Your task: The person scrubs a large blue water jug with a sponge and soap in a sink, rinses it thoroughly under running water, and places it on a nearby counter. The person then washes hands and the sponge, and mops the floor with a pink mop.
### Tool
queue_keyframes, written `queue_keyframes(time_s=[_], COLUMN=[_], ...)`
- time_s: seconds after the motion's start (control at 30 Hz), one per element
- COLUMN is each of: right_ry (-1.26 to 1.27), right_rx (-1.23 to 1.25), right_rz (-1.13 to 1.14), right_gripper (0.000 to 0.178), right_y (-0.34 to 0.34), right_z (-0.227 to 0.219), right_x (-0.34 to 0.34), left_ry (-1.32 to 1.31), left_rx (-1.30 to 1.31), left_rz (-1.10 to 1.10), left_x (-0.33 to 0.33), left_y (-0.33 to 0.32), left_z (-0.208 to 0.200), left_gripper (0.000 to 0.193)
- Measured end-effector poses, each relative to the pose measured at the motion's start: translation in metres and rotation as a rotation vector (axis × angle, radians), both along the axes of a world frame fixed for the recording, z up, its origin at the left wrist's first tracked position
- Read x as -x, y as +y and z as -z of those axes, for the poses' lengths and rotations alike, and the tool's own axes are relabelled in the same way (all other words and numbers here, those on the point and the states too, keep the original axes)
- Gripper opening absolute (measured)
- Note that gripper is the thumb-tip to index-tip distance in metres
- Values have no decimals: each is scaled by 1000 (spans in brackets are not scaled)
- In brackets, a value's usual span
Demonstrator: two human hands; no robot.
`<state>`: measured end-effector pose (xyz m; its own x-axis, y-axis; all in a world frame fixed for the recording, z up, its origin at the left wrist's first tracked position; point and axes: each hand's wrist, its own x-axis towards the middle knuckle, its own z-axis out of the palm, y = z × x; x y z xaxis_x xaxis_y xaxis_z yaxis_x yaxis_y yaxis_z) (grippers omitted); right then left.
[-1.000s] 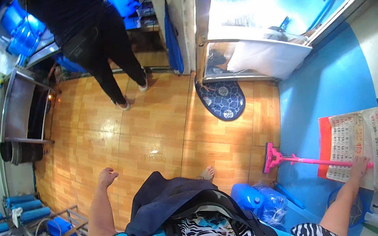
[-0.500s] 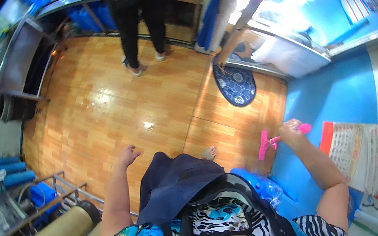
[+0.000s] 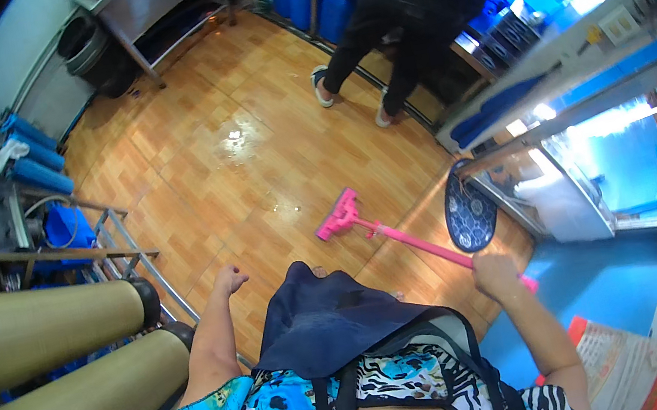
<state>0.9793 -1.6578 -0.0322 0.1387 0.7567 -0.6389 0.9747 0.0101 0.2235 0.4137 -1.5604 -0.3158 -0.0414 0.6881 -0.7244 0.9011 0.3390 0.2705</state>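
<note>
My right hand [image 3: 495,277] is closed around the handle of a pink mop [image 3: 423,251] near its upper end. The mop slants down to the left, and its wide pink head [image 3: 338,215] is at the tiled floor [image 3: 254,174] in front of me. My left hand [image 3: 230,280] hangs beside my dark blue apron [image 3: 322,319], loosely curled with a finger sticking out and nothing in it.
Another person in dark clothes [image 3: 409,9] stands at the counter ahead. A dark oval mat [image 3: 470,212] lies by the doorway. At left are large beige rolls [image 3: 54,329] and a metal frame [image 3: 126,239]; a black bin [image 3: 95,57] stands farther off. The floor has shiny wet-looking spots.
My view has turned to the right. The mop has swung from beside the blue wall out over the floor in front of me, still in my right hand. The other person has shifted posture.
</note>
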Motion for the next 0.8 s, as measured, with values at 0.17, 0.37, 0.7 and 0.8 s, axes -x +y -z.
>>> queue_keyframes(time_s=[0.17,0.37,0.7,0.8], right_ry=[279,606,702,658], right_rx=[-10,73,71,82], right_rz=[95,344,295,267], right_gripper=[34,54,56,50], right_y=[-40,-50,225,337], right_z=[112,232,218,231], right_x=[-5,16,188,265], left_ry=[-9,-89,-244,-233], left_rx=[34,-20,-192,-179], left_rz=[-189,-468,-555,-582], left_x=[74,124,111,114], left_y=[-24,-39,11,46], left_z=[11,6,-4,-20], left_gripper=[57,53,54,54])
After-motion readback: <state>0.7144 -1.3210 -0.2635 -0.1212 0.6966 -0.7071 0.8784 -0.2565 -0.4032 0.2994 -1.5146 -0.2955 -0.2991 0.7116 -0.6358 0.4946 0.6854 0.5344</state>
